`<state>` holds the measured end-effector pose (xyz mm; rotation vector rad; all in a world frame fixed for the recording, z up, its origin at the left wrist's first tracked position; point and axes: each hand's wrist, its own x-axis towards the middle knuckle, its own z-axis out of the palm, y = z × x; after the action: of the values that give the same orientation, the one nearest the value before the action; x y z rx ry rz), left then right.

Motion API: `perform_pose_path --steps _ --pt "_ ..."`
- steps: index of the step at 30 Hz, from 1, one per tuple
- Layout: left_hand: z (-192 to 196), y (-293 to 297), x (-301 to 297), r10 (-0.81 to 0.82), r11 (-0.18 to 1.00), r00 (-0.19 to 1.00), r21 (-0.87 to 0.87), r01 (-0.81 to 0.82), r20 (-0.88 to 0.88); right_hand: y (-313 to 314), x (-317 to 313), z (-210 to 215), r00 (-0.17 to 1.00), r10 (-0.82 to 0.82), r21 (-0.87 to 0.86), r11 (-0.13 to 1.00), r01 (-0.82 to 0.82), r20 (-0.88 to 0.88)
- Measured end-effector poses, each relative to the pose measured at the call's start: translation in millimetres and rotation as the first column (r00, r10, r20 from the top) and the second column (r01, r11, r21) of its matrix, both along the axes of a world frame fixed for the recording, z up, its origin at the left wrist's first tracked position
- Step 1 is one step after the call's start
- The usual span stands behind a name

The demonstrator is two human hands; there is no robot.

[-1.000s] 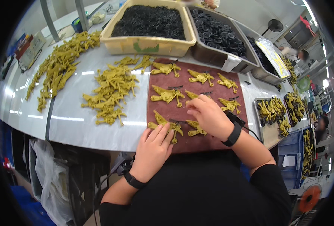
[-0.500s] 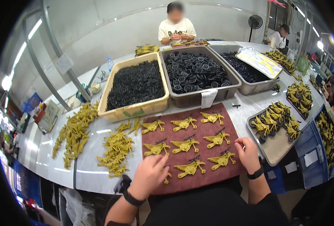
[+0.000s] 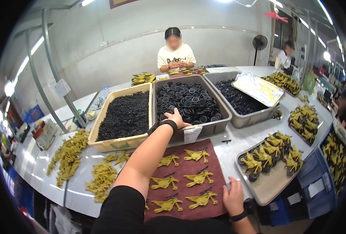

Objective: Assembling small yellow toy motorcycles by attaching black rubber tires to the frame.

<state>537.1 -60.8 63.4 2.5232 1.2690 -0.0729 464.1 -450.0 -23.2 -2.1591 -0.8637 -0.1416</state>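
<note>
My left hand (image 3: pixel 176 118) reaches over the near rim of a grey-brown bin (image 3: pixel 211 129) filled with black toy wheels (image 3: pixel 186 99). Its fingers are spread and some tips point into the wheels; no held piece shows. On a dark red mat (image 3: pixel 216 171) lie yellow plastic toy frames (image 3: pixel 200 178) in rows, each with a thin black rod (image 3: pixel 207 169) by its upper end. My left arm hides the mat's left side. Beside the mat's right edge rests my right hand (image 3: pixel 233 196), fingers apart and nothing visible in it.
A cream bin (image 3: pixel 93 145) of small black parts stands left, another grey bin (image 3: pixel 243 121) right. Loose yellow frames (image 3: pixel 102 177) pile on the left. A metal tray (image 3: pixel 264 197) holds frames with wheels. Across the table a person (image 3: pixel 176 54) handles small parts.
My left hand has moved from the mat's near left forward to the wheel bin. My right hand has stayed beside the mat's right edge. The whole view has shifted, tilting upward.
</note>
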Motion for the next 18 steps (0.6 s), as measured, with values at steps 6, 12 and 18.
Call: perform_pose_path --steps 6,12,18 --pt "-4 1 26 0.079 0.996 0.972 0.066 -0.066 -0.222 6 -2 3 0.994 0.021 -0.028 0.999 -0.018 0.11" --pt "-4 -4 12 -0.049 0.966 0.997 0.251 0.062 -0.061 4 2 5 0.99 0.043 -0.047 0.998 -0.037 0.137" --pt "-14 8 3 -0.263 0.946 0.961 0.218 0.239 0.088 1 2 5 0.989 0.043 -0.045 0.998 -0.037 0.143"
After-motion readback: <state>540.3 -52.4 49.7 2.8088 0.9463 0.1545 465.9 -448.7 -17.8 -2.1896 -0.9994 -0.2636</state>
